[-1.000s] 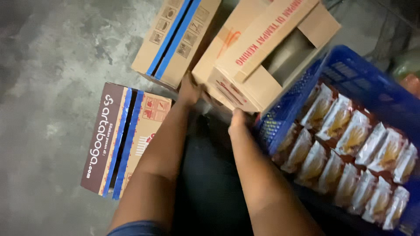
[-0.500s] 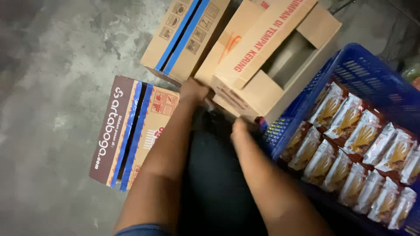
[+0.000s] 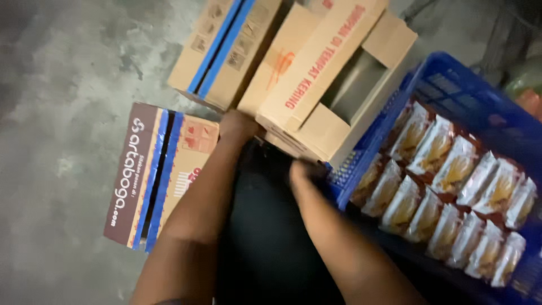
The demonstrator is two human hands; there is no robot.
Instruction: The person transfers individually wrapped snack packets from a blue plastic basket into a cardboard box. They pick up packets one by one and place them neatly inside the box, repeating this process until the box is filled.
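My left hand (image 3: 238,126) rests against the near left corner of an open brown cardboard box (image 3: 316,85) with red print, and its fingers are tucked under the box edge. My right hand (image 3: 305,173) is blurred. It sits just below the box's near edge, at the corner of a blue plastic crate (image 3: 451,79). I cannot see whether it grips anything. The crate holds several rows of sealed snack packets (image 3: 446,186). A dark gap lies between my forearms.
A closed cardboard box with blue tape (image 3: 223,51) lies behind the open one. To the left, a flat brown and orange carton with blue stripes (image 3: 158,175) rests on the grey concrete floor (image 3: 68,101). The crate fills the right side.
My right hand has slid slightly down from the box edge toward the crate corner. My left hand stays at the box corner. The view has shifted a little.
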